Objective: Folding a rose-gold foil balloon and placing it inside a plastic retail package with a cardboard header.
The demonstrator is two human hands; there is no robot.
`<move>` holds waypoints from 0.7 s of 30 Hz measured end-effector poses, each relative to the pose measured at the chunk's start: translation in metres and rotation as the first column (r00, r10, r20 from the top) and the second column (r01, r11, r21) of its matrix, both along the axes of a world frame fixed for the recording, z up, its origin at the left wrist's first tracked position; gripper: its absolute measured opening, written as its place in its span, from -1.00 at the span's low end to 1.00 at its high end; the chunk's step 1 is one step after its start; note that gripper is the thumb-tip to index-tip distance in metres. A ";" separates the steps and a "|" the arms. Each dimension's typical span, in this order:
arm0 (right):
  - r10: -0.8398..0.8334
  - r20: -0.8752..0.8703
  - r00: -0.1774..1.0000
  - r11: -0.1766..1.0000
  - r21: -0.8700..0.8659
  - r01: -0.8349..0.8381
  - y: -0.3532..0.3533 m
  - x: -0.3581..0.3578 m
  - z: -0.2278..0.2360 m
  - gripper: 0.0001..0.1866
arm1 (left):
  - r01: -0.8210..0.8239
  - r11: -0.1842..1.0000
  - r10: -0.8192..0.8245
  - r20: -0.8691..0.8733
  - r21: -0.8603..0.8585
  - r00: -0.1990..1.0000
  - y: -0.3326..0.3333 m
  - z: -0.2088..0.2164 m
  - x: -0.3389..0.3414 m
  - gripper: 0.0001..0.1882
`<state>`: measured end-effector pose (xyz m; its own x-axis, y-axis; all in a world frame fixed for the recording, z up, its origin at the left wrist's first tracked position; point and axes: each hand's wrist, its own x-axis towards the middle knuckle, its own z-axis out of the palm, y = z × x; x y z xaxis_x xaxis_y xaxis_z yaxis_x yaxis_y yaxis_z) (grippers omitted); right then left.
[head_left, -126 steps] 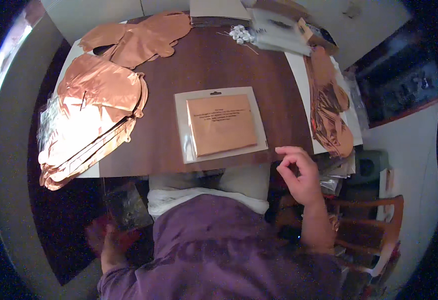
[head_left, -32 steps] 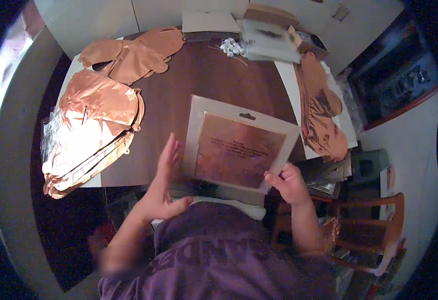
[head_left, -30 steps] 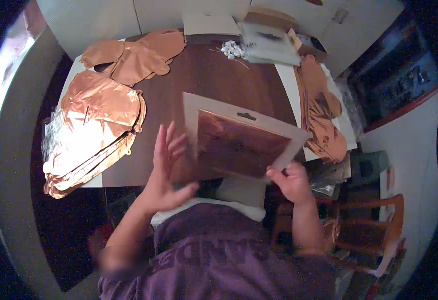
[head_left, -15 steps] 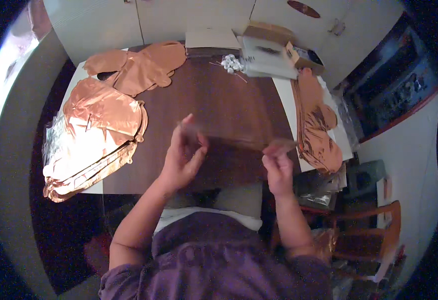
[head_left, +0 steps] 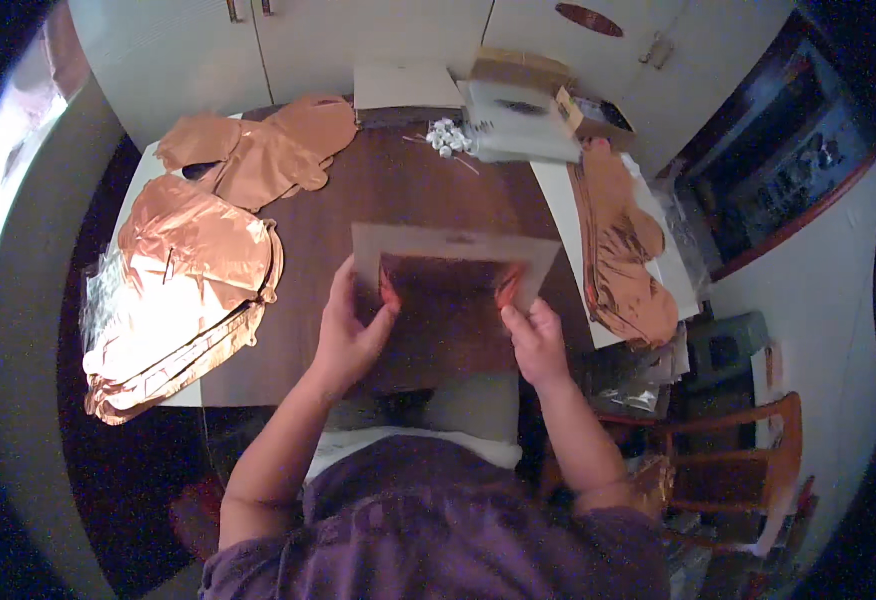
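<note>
Between my hands, over the middle of the brown table [head_left: 438,195], is a flat plastic bag [head_left: 458,243] with a pale border and a slot near its top edge. Its middle is clear or shiny and shows dark, with reddish patches close to my fingertips. My left hand [head_left: 350,325] is closed on its left side, thumb inward. On its right side, my right hand [head_left: 538,338] pinches the lower corner between thumb and fingers. The bag stands tilted, top edge away from me. Whether anything lies inside I cannot tell.
Flat copper-coloured foil balloons lie in a shiny pile [head_left: 198,270] at left, another pile [head_left: 268,150] at far left and a stack [head_left: 618,245] at right. White small pieces [head_left: 448,138], a pale stack [head_left: 408,88] and an open box [head_left: 595,115] stand along the back. A wooden chair [head_left: 728,455] is right.
The bag was a motion-blurred strip between my hands; now it is tilted up with its pale border showing. My right hand has moved slightly left and down. The whole view has shifted a little.
</note>
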<state>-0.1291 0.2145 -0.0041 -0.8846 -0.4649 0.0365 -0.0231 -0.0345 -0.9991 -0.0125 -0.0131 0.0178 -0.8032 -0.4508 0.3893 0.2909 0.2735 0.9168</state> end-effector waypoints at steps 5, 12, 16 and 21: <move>0.159 0.095 0.983 0.978 0.124 -0.170 0.033 0.000 0.031 -0.80 | 0.032 0.991 -0.046 0.105 0.132 0.993 -0.006 0.007 0.013 -0.29; 0.381 0.024 0.924 0.912 0.155 -0.380 0.047 -0.040 0.110 -0.53 | 0.284 0.937 -0.321 0.178 0.202 0.930 0.006 0.026 0.019 -0.26; 0.653 0.111 0.749 0.559 0.598 -0.575 0.036 -0.044 0.143 -0.58 | 0.280 0.935 -0.310 0.116 0.218 0.944 0.012 0.035 0.020 -0.31; 0.621 0.190 0.760 0.551 0.585 -0.596 0.047 -0.042 0.121 -0.65 | -0.247 0.717 0.333 0.008 -0.651 0.943 0.007 0.032 0.030 -0.34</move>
<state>-0.1708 0.2610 0.1170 -0.3862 -0.8259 -0.4109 -0.2556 0.5238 -0.8126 0.0172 -0.0056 0.0497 -0.7326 -0.3525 0.5823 0.0023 0.8542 0.5199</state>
